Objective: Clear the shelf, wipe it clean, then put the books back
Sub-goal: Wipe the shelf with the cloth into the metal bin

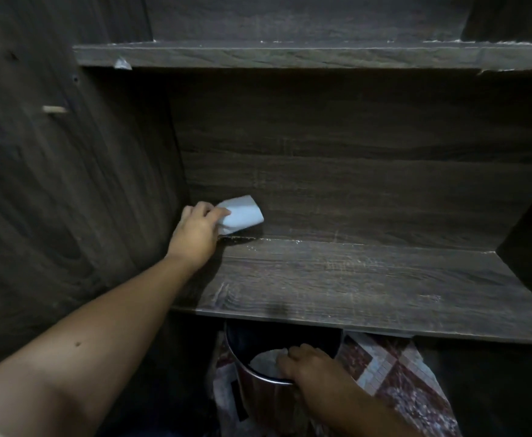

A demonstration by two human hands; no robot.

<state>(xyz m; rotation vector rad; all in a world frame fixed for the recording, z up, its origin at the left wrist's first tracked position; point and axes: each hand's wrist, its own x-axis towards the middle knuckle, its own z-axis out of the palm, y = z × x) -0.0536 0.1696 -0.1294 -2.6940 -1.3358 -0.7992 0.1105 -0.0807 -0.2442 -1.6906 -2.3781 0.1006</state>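
Observation:
The dark wood shelf point(353, 279) holds no books, and pale dust streaks lie along its back edge. My left hand point(195, 231) grips a folded white cloth point(242, 214) and holds it against the back panel at the shelf's far left corner. Below the shelf's front edge, my right hand point(305, 364) grips the rim of a round metal bin point(258, 383). No books are in view.
A second shelf board point(290, 55) runs above, with a scrap of white paper point(122, 64) at its left end. The cabinet's side wall point(69, 184) stands close on the left, with pegs sticking out. A patterned cloth point(400, 373) lies on the floor by the bin.

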